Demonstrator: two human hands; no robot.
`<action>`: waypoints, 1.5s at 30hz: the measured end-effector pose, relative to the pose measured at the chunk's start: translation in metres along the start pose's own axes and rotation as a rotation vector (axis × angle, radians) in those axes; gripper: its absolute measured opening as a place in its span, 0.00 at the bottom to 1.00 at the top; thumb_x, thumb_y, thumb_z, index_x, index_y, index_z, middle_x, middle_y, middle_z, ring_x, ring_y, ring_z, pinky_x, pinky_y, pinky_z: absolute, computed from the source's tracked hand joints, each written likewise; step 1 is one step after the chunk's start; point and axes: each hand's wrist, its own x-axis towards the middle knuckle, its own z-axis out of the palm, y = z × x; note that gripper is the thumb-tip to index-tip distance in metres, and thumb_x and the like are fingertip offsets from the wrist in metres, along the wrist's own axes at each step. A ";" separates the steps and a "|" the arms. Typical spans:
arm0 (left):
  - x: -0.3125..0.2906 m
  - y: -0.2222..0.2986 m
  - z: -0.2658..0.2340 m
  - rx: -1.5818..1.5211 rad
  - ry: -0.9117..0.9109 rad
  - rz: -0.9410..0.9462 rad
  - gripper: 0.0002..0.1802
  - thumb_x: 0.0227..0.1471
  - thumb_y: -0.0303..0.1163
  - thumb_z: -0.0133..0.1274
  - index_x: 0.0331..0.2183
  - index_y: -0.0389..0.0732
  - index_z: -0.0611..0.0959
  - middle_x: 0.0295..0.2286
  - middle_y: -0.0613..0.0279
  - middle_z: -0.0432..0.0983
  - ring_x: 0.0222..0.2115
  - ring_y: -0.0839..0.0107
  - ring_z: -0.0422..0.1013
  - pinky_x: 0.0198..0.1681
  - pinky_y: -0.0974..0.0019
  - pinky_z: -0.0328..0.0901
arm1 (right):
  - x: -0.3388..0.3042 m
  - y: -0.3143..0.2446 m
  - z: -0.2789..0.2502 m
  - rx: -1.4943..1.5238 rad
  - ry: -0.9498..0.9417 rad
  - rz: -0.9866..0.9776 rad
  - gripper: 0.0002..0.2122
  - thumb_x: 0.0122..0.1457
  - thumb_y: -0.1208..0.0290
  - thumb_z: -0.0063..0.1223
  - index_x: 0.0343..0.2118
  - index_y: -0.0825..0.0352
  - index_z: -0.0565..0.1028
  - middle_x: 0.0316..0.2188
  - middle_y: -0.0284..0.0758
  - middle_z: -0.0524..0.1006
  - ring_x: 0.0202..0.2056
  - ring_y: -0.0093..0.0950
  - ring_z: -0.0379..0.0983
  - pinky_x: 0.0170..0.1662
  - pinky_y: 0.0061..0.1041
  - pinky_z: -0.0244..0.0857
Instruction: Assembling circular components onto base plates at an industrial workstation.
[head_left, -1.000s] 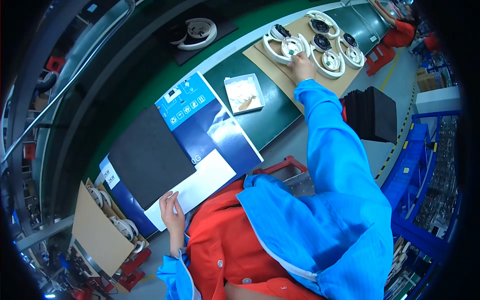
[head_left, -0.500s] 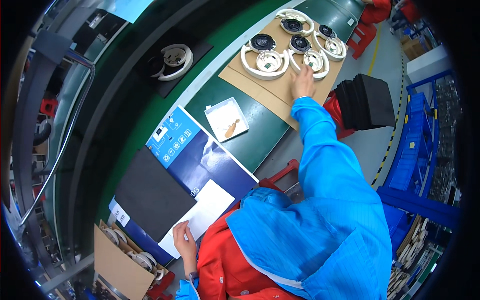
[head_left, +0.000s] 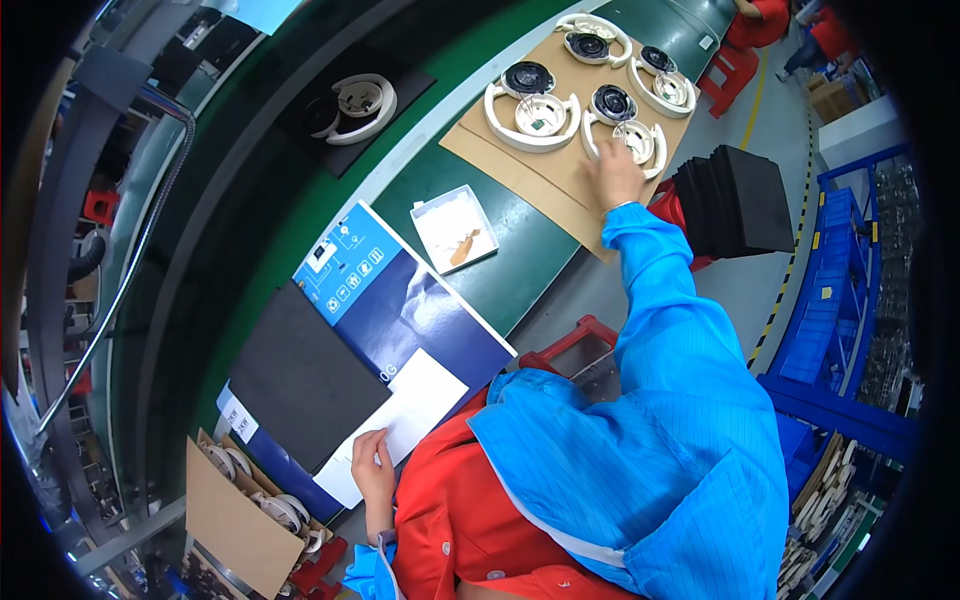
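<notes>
A white, horseshoe-shaped plastic housing (head_left: 632, 132) is seen lying flat on a brown cardboard sheet (head_left: 555, 178), close to the sheet's near edge. Within its curve a shallow round cup is held, and by thin wires the cup is joined to a black, round, ribbed disc (head_left: 613, 102) lying just beyond it. The cardboard sheet is carried by a dark green, glossy surface (head_left: 530, 265), whose near edge is partly covered by it. Three similar white housings with black discs (head_left: 528, 78) are spread over the same sheet, toward its far edge and far corner.

The right hand (head_left: 614, 175) is laid at the near side of the white housing, its fingers bent over the rim; whether the rim is actually grasped cannot be told. By those fingers part of the cup and of the near rim is hidden. The left hand (head_left: 373, 470) is held loosely curled, with nothing seen in it, at the edge of a plain white paper sheet (head_left: 420, 400). That paper is partly covered by a black, matt foam sheet (head_left: 305, 375).

The left forearm is cut off by the lower edge of the view. On a black mat (head_left: 415, 88) beyond the surface's far edge, another white housing (head_left: 378, 105) is sunk in shadow, and its darker part is hard to make out.
</notes>
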 end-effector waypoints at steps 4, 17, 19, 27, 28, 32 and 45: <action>-0.002 0.000 0.003 0.007 -0.016 -0.007 0.08 0.43 0.20 0.46 0.28 0.38 0.77 0.28 0.56 0.71 0.30 0.61 0.68 0.34 0.68 0.63 | 0.010 -0.055 0.018 0.222 -0.009 -0.218 0.14 0.43 0.63 0.53 0.34 0.61 0.70 0.34 0.32 0.68 0.36 0.31 0.67 0.31 0.32 0.65; -0.018 -0.011 -0.002 -0.006 -0.036 -0.161 0.07 0.44 0.23 0.46 0.28 0.37 0.78 0.26 0.55 0.72 0.28 0.61 0.69 0.32 0.67 0.64 | 0.047 -0.091 0.038 0.080 -0.185 -0.029 0.14 0.42 0.62 0.55 0.30 0.64 0.72 0.29 0.38 0.69 0.34 0.35 0.69 0.33 0.33 0.66; -0.018 -0.018 -0.002 -0.011 -0.012 -0.098 0.06 0.44 0.23 0.46 0.28 0.37 0.78 0.26 0.55 0.72 0.28 0.60 0.69 0.32 0.66 0.64 | 0.053 -0.085 0.050 0.059 -0.156 -0.039 0.12 0.44 0.63 0.52 0.31 0.63 0.73 0.32 0.38 0.69 0.34 0.36 0.69 0.33 0.34 0.66; -0.025 -0.031 -0.018 -0.071 0.178 -0.149 0.08 0.44 0.22 0.46 0.30 0.39 0.77 0.27 0.56 0.71 0.30 0.60 0.69 0.33 0.67 0.63 | 0.011 -0.150 0.003 0.491 -0.032 -0.268 0.11 0.47 0.71 0.48 0.37 0.60 0.72 0.35 0.38 0.69 0.34 0.35 0.68 0.36 0.33 0.63; -0.028 -0.040 -0.022 -0.115 0.213 -0.137 0.09 0.44 0.22 0.46 0.32 0.40 0.77 0.28 0.56 0.71 0.31 0.60 0.69 0.33 0.67 0.63 | -0.007 -0.168 -0.013 0.601 -0.103 -0.344 0.11 0.48 0.71 0.49 0.37 0.61 0.72 0.35 0.38 0.70 0.31 0.31 0.69 0.34 0.29 0.63; -0.040 -0.041 -0.059 -0.049 0.501 -0.158 0.10 0.44 0.20 0.46 0.33 0.38 0.76 0.29 0.57 0.71 0.30 0.62 0.69 0.34 0.70 0.63 | -0.097 -0.267 -0.054 1.001 -0.451 -0.505 0.08 0.49 0.72 0.51 0.33 0.65 0.73 0.29 0.33 0.72 0.26 0.22 0.69 0.28 0.19 0.62; -0.181 -0.203 -0.158 -0.423 1.374 -0.682 0.18 0.39 0.18 0.50 0.37 0.28 0.70 0.34 0.51 0.70 0.32 0.66 0.67 0.33 0.67 0.65 | -0.404 -0.547 -0.153 1.249 -1.436 -0.820 0.16 0.43 0.64 0.55 0.32 0.70 0.72 0.25 0.40 0.74 0.26 0.28 0.70 0.29 0.27 0.63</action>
